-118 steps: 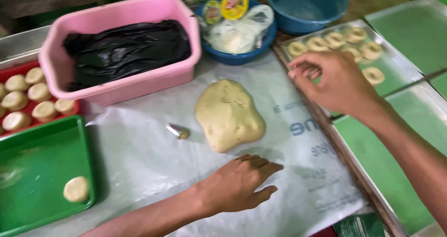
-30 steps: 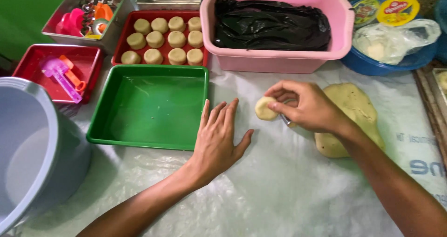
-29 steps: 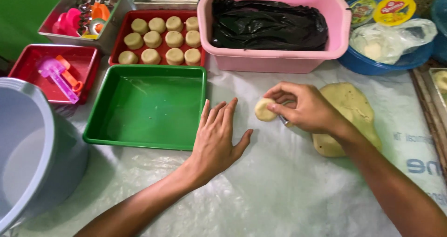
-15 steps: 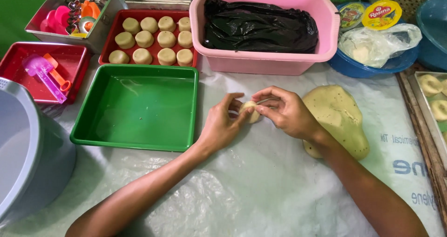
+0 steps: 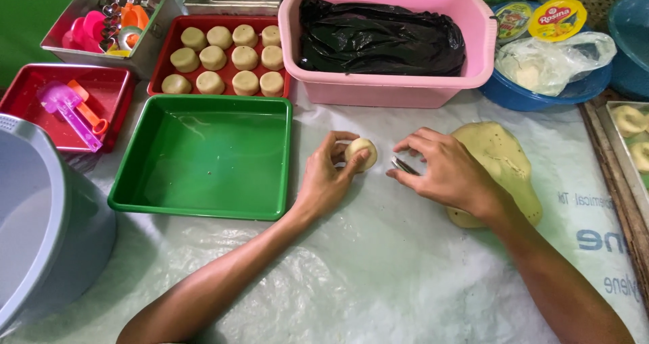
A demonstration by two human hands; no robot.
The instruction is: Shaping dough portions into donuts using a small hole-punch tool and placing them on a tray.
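1. The left hand (image 5: 330,178) pinches a small round piece of pale dough (image 5: 361,153) between thumb and fingertips, just off the right edge of the green tray (image 5: 203,205).
2. The right hand (image 5: 443,172) is curled narrowly around a small metal cutter (image 5: 403,166); only a sliver of metal shows between the fingers, so its shape is hard to make out.
3. The two hands are near each other but not touching, above the crinkled clear plastic sheet (image 5: 378,276) that covers the table.
4. A large lump of dough (image 5: 500,158) lies just behind the right hand and wrist, which hide its lower left part.
5. The green tray holds nothing but a few specks.
6. Behind it, a red tray (image 5: 162,74) carries rows of shaped dough rounds (image 5: 230,57).
7. A pink basin (image 5: 392,90) holds a black plastic bag (image 5: 378,36) whose contents are hidden.
8. At left, another red tray (image 5: 27,124) holds pink and orange plastic scoops (image 5: 67,107), and a metal box (image 5: 145,60) holds assorted moulds, too jumbled to tell apart.
9. A grey tub (image 5: 40,229) is cut off at the left edge.
10. A blue bowl (image 5: 541,97) with a clear bag and lidded tubs, and a tray of ring-shaped dough (image 5: 632,124), are cut off at right.
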